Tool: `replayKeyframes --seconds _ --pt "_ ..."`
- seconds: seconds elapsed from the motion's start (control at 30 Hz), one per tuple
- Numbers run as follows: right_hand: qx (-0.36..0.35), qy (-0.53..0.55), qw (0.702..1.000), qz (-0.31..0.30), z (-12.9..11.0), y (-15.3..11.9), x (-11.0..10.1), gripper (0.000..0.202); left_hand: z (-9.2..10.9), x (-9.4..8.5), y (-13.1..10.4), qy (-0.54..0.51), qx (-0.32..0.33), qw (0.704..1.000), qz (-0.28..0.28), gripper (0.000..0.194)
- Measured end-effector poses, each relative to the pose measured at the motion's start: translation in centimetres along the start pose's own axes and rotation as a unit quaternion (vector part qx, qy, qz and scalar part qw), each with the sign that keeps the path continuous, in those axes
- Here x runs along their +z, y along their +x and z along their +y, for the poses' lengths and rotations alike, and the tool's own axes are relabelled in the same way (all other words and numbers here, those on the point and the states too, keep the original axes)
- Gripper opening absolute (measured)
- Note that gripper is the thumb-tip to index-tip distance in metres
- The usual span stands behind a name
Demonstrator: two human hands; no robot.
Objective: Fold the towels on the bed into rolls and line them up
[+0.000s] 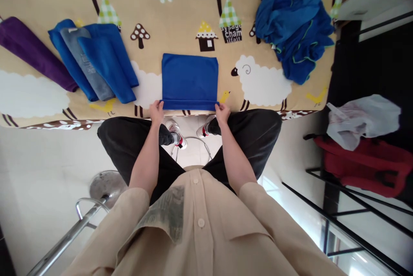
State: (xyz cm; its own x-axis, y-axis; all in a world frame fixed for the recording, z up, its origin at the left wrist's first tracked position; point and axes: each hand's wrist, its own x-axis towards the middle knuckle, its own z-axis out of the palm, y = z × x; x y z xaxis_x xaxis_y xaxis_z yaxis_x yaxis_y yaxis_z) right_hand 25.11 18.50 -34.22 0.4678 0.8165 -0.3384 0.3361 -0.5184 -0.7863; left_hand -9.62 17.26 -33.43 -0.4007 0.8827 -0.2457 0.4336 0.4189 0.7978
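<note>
A blue cloth (189, 78) lies flat on the patterned table cover (180, 22), close to the table's front edge, with a narrow strip folded over along its near side. My left hand (156, 111) pinches the near left corner of that strip. At the near right corner, my right hand (222, 113) grips the strip between closed fingertips. Both hands are at the same height on the edge, the cloth's width apart.
To the left lie a folded purple cloth (37, 54), folded blue cloths (111, 60) and a grey one (87, 63). A crumpled blue pile (295, 28) sits at the right. Beyond the table's right side are a plastic bag (364, 119) and a red bag (364, 164).
</note>
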Motion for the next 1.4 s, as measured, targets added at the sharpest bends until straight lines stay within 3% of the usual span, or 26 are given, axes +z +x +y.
replayKeyframes --seconds 0.2,0.43,0.53,0.63,0.7,0.8,0.87,0.97,1.17,1.4 --pt "0.016 -0.008 1.000 0.025 -0.6 -0.6 0.4 0.026 -0.3 0.9 0.3 0.081 0.003 0.996 0.039 0.024" --pt "-0.001 -0.051 0.998 0.044 -0.1 -0.5 1.0 0.021 -0.7 0.6 -0.1 0.061 0.017 0.997 0.036 0.029" --pt "-0.039 -0.057 0.997 0.038 -0.2 -1.4 0.7 0.027 0.2 0.0 -0.7 0.060 0.034 0.997 0.033 0.028" --pt "-0.121 -0.108 0.985 0.059 -1.1 -3.2 0.0 0.040 2.0 -0.8 -1.8 0.091 0.105 0.989 0.040 0.030" --pt "-0.199 -0.160 0.966 0.038 -2.0 -4.4 -0.6 0.044 3.1 -1.2 -2.6 0.119 0.173 0.977 -0.028 0.035" --pt "-0.304 -0.207 0.926 -0.087 -2.7 -5.6 -1.1 0.044 3.9 -1.2 -3.3 0.147 0.257 0.940 -0.172 0.040" --pt "-0.326 -0.225 0.906 -0.149 -2.5 -5.5 -1.2 0.048 3.8 -1.0 -3.1 0.171 0.269 0.925 -0.207 0.050" --pt "-0.306 -0.252 0.903 -0.169 -2.1 -4.5 -1.0 0.057 3.4 -0.5 -1.9 0.204 0.253 0.919 -0.226 0.063" --pt "-0.261 -0.268 0.915 -0.151 -2.8 -2.3 -0.9 0.058 3.8 -0.1 0.5 0.206 0.242 0.914 -0.254 0.063" --pt "-0.186 -0.204 0.957 -0.087 -2.7 -3.2 -1.6 0.046 3.1 -2.0 -1.5 0.180 0.218 0.920 -0.270 0.056"
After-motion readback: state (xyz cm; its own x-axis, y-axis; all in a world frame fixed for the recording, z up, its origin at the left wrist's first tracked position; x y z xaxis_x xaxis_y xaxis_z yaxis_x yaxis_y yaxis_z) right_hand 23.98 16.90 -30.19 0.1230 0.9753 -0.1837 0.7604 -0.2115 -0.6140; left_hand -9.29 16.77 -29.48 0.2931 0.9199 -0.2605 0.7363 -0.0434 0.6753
